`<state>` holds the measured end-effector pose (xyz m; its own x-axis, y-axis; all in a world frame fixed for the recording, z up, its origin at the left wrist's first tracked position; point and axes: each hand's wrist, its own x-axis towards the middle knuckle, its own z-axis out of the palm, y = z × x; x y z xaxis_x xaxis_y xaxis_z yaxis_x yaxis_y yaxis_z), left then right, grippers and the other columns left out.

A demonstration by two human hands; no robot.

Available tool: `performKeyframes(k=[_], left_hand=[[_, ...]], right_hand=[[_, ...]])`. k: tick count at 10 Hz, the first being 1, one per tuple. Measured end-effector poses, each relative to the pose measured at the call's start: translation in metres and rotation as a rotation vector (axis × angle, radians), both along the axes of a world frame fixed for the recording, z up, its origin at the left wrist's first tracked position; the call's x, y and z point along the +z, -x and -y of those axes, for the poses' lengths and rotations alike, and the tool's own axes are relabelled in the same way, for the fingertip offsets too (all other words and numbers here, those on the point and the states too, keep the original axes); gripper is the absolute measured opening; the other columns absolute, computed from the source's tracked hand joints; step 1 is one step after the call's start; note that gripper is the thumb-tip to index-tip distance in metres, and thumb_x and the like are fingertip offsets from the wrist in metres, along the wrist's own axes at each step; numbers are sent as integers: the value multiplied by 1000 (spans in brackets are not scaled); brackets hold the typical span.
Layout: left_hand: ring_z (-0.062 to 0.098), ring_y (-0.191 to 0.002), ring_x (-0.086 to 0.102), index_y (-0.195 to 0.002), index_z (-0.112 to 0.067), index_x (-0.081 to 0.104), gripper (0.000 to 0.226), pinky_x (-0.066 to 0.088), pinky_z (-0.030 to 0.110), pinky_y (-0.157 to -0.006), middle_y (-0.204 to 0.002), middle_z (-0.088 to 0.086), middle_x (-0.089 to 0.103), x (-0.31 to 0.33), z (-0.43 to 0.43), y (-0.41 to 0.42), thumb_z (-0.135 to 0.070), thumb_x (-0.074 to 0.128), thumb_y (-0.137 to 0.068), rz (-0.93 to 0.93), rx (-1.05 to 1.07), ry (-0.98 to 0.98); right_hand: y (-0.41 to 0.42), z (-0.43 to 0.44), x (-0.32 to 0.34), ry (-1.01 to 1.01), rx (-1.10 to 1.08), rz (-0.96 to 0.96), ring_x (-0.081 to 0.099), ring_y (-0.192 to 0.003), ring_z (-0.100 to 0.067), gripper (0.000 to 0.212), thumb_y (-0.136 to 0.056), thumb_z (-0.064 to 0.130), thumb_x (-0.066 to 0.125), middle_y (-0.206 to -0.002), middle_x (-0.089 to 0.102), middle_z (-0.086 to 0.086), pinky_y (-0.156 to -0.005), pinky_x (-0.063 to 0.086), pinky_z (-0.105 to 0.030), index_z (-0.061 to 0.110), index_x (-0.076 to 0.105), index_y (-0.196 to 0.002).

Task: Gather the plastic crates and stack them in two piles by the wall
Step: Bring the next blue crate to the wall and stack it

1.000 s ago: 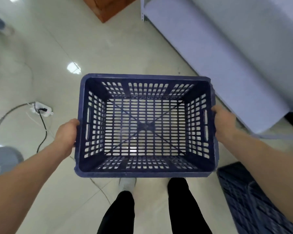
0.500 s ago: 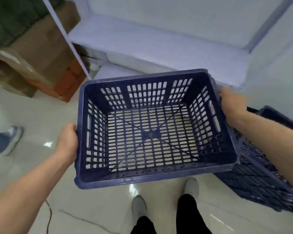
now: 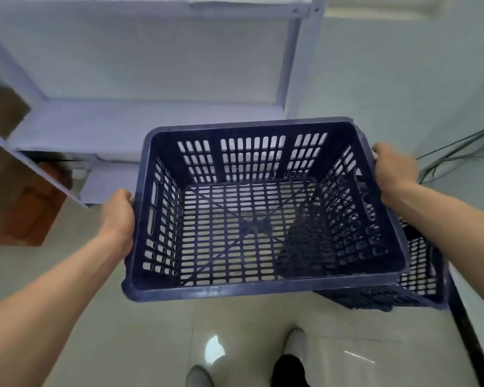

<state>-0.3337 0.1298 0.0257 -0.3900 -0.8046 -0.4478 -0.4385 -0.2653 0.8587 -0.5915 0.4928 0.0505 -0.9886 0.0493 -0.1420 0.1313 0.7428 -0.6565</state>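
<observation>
Blue crate (image 3: 263,219) is up in the air, left hand (image 3: 118,219) and right hand (image 3: 394,171) clamped on its short ends, fingers curled round the rim, overlapping the floor crate (image 3: 419,263) by the wall (offset left). Lowered now, it'd jam crooked.

Dark blue slotted crate (image 3: 252,219), pale lilac shelving (image 3: 123,127), glossy cream floor (image 3: 140,344).

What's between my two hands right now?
In the head view, the blue crate spans the gap between the left hand and right hand, each gripping a side.
</observation>
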Motion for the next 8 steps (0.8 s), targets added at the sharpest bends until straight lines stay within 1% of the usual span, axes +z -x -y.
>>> performKeyframes(k=[1,2,3,4,5,6,7,8], left_hand=[[28,-67,48,-65,-25,37,20,42,45,-66,-78,13,51,-14,-4,33,-43,43,-67,16,-49,-15],[28,-67,50,-66,-24,40,21,43,48,-66,-72,14,51,-13,-15,53,-45,43,-65,22,-111,-19],[30,-68,54,-69,-22,48,29,46,49,-67,-73,16,56,-14,-26,72,-50,44,-62,30,-168,-41],[30,-69,57,-64,-22,47,30,48,51,-70,-79,16,60,-17,-34,86,-51,43,-61,33,-171,-32],[30,-69,55,-65,-22,44,26,46,49,-68,-77,16,58,-14,-46,99,-48,42,-68,32,-181,-31],[28,-68,52,-64,-23,43,24,43,47,-67,-74,13,56,-11,-57,110,-45,41,-71,30,-190,-33],[27,-67,50,-65,-23,42,22,41,46,-66,-73,12,55,-6,-73,125,-43,39,-72,29,-232,-10],[25,-61,49,-63,-24,40,20,41,45,-65,-63,9,52,-1,-93,143,-41,39,-74,32,-269,-10]], right_hand=[[17,-32,3,148,-194,31,46,-88,-26,29,-103,33,46,-93,58,-17,-73,31,-35,11,56,-87],[24,-53,13,186,-306,63,53,-86,-30,39,-97,40,48,-83,59,-10,-77,39,-47,9,58,-76],[31,-70,18,95,-299,81,52,-83,-34,39,-101,38,42,-89,61,-14,-73,37,-43,8,64,-92],[35,-82,20,183,-400,88,52,-74,-30,42,-91,46,50,-82,62,-10,-70,38,-42,7,66,-85],[43,-94,15,219,-438,80,50,-73,-29,41,-85,49,51,-83,61,-10,-67,39,-44,10,62,-80],[47,-107,14,223,-457,81,47,-67,-26,37,-88,46,53,-77,57,-8,-59,35,-41,12,59,-75],[50,-127,14,188,-403,88,43,-61,-22,33,-97,41,51,-80,56,-13,-60,40,-37,13,61,-84],[54,-149,14,204,-408,66,40,-63,-22,33,-102,35,47,-79,51,-13,-65,36,-37,15,54,-78]])
